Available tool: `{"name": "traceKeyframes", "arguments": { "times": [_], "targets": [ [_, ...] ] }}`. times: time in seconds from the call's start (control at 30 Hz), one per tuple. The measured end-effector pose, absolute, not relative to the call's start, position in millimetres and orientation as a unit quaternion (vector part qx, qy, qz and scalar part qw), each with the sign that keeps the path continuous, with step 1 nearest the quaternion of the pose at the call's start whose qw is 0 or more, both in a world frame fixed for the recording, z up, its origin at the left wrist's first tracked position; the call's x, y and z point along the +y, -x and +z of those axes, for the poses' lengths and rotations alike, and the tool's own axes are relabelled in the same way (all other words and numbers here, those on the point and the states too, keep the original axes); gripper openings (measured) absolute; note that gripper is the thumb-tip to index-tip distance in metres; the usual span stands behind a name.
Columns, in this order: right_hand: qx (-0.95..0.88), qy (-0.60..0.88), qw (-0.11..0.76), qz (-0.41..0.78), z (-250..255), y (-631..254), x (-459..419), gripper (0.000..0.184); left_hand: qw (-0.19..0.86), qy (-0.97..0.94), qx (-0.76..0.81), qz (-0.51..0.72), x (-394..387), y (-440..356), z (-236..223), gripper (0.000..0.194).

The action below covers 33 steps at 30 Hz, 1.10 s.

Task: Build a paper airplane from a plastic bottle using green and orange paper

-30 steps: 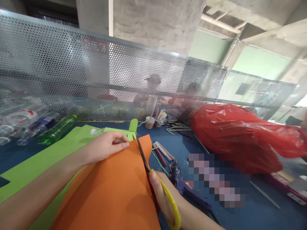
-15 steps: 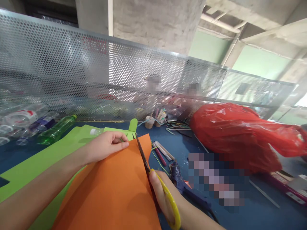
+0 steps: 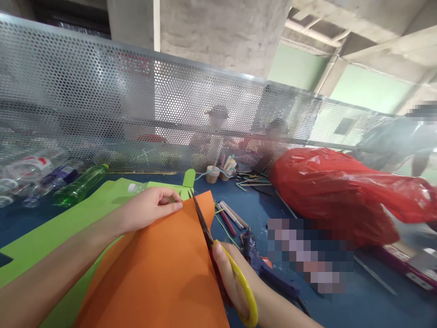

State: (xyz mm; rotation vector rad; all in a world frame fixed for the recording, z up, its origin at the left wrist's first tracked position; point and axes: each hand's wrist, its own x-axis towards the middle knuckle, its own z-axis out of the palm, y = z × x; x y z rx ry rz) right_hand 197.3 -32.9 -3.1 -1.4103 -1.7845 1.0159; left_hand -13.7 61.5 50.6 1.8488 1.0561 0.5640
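Observation:
My left hand [image 3: 157,205] pinches the far edge of a large orange sheet of paper [image 3: 160,269] between thumb and fingers. In my right hand [image 3: 228,269] is a pair of scissors [image 3: 244,287] with yellow handles. Their dark blades lie across the sheet's far edge near its right corner, slightly apart at the tips. Under the orange paper and my left forearm lies a bright green sheet [image 3: 68,223]. Just beyond the blades is a cut green paper piece [image 3: 189,179] with a rounded end.
Plastic bottles, one of them green [image 3: 80,186], lie at the left. A hot glue gun [image 3: 269,273] and several pens [image 3: 234,216] lie right of the paper. Further right bulges a red plastic bag [image 3: 327,191]. A perforated metal screen [image 3: 119,105] runs behind, with people beyond it.
Both hands, the scissors and the orange paper hold almost the same place. At the far right, a person has come into view behind the red bag.

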Motion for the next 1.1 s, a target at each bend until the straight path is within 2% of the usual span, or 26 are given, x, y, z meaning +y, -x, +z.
{"name": "traceKeyframes", "arguments": {
  "times": [0.37, 0.57, 0.67, 0.83, 0.9, 1.0, 1.1],
  "targets": [
    [-0.691, 0.539, 0.326, 0.355, 2, -196, -31, 0.070, 0.453, -0.745, 0.432, 0.229, 63, 15, 48, 0.035],
    [-0.662, 0.551, 0.311, 0.402, -6, -198, -29, 0.064, 0.432, -0.756, 0.439, 0.221, 65, 17, 49, 0.031],
    [-0.611, 0.564, 0.314, 0.459, -12, -199, -28, 0.063, 0.358, -0.789, 0.460, 0.192, 67, 22, 53, 0.031],
    [-0.543, 0.525, 0.353, 0.551, -14, -198, -23, 0.065, 0.155, -0.845, 0.499, 0.115, 86, 48, 54, 0.028],
    [-0.524, 0.507, 0.377, 0.570, -11, -198, -19, 0.066, 0.142, -0.858, 0.489, 0.070, 100, 63, 47, 0.027],
    [-0.510, 0.513, 0.419, 0.549, -6, -202, -11, 0.067, 0.172, -0.855, 0.489, 0.035, 121, 85, 30, 0.023],
    [-0.564, 0.583, 0.395, 0.431, 2, -212, -5, 0.060, 0.200, -0.845, 0.497, 0.017, 131, 103, 16, 0.022]
  ]
}}
